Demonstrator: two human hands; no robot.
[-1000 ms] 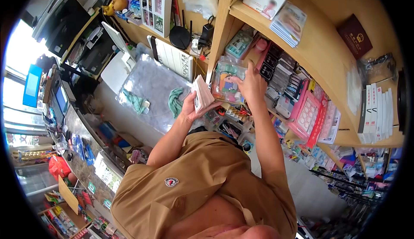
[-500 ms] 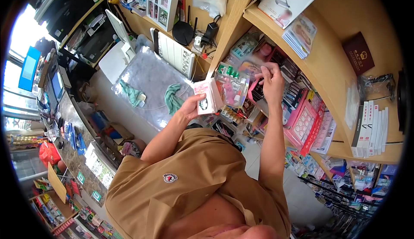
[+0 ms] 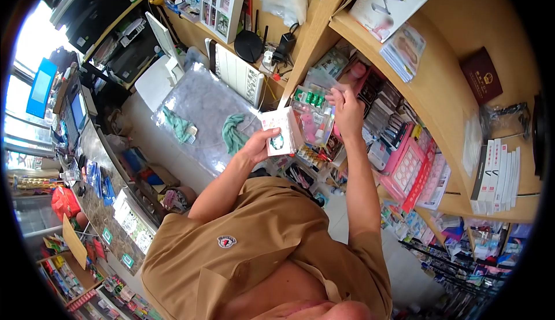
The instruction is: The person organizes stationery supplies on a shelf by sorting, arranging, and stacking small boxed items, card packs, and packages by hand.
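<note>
My left hand [image 3: 260,145] is closed around a stack of thin white packs [image 3: 281,138] with pink and dark print, the thumb lying across the front. My right hand [image 3: 348,111] pinches a thin, see-through plastic piece [image 3: 321,79]; its exact kind is unclear. Just below that piece is a clear box [image 3: 317,128] holding pink and white items, with green-and-white small goods [image 3: 310,97] at its upper end. It sits between my two hands, in front of the open shelf compartment.
A wooden shelf [image 3: 445,141] curves along the right, bearing white boxes [image 3: 494,175] and a dark red booklet [image 3: 481,75]. Pink packaged goods [image 3: 404,167] fill its lower level. Green cloths [image 3: 234,135] lie on a plastic-covered surface. A stone-topped counter [image 3: 107,190] runs along the left.
My right hand has moved left, toward the stack, carrying the see-through piece with it. My left hand keeps its hold on the packs, nearly still.
</note>
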